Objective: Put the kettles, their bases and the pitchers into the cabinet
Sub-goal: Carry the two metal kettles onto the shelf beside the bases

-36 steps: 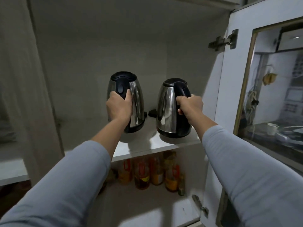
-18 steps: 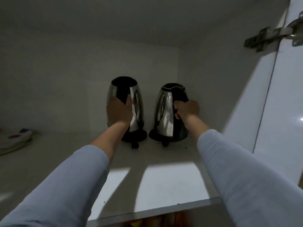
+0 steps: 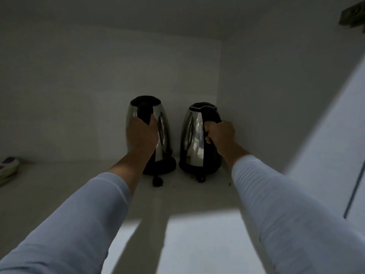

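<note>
Since a moment ago, we see both kettles pushed deeper into the cabinet, and the view has come closer, so the shelf's front edge and the bottles under it have dropped out of sight. The picture is also darker now.

Far left, a flat dish (image 3: 7, 169) with colored spots sits on the shelf (image 3: 59, 194), cut off by the picture's edge. It is too dim to say more about it.

Next comes the left hand (image 3: 141, 135), with its fingers curled round the black handle of the left kettle (image 3: 162, 131). The hand and arm hide much of that kettle's body and part of the left base (image 3: 167, 167) under it. We cannot tell if the kettle sits fully down on the base. A dark plug (image 3: 157, 182) lies on the shelf just in front of it.

Just beside it stands the right kettle (image 3: 192, 139), shiny with a black back. The right hand (image 3: 222, 135) grips its handle from the right side. This kettle seems to sit on the right base (image 3: 199, 171), near the back corner of the cabinet. A small dark bit (image 3: 201, 178) pokes out in front; we cannot tell what it is.

Both kettles stand upright, close together but not touching.

Top right, a dark hinge (image 3: 353, 16) is blurry and cut off.
</note>
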{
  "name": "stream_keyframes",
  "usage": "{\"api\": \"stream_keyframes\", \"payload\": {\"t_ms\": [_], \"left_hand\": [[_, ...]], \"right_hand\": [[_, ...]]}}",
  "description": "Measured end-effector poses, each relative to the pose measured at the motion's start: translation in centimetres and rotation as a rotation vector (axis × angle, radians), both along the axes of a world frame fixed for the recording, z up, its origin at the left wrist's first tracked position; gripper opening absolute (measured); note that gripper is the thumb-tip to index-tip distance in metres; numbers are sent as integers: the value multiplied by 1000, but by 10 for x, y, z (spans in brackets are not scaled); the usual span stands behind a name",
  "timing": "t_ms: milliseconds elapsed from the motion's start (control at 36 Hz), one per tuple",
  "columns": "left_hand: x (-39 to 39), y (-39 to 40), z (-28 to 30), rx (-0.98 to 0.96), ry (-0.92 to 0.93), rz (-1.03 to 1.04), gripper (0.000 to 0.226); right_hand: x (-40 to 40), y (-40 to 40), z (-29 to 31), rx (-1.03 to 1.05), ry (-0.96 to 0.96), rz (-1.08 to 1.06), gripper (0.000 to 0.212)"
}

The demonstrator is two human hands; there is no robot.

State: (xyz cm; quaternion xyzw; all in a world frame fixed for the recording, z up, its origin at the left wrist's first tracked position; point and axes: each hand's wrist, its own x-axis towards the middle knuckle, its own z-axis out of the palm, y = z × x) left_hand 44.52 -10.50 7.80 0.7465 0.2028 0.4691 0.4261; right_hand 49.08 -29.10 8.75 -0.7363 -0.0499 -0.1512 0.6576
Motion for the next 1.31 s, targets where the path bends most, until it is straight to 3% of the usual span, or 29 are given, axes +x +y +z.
{"api": "stream_keyframes", "payload": {"t_ms": [472, 556, 722, 833, 917, 1056, 1167, 1250, 1306], "left_hand": [[31, 10, -3, 7, 67, -6, 55], [38, 14, -2, 2, 68, -8, 47], [43, 16, 0, 10, 68, -10, 51], [43, 9, 4, 13, 68, -66, 36], [43, 5, 3, 21, 94, -105, 52], [44, -9, -8, -3, 42, -148, 52], [44, -21, -15, 21, 29, -170, 45], [48, -22, -17, 7, -5, -185, 47], [49, -22, -18, 2, -24, -191, 51]], "right_hand": [[36, 8, -2, -47, -19, -50, 27], [40, 9, 0, -48, -9, -44, 26], [50, 12, -1, -83, 9, -28, 24], [57, 11, -4, -76, 41, -24, 22], [60, 10, -2, -81, 52, -23, 23], [67, 7, -1, -185, 6, -44, 23], [72, 4, 1, -461, -120, -146, 21], [70, -3, 3, -630, -169, -266, 45], [68, -8, 2, -704, -201, -296, 48]]}}
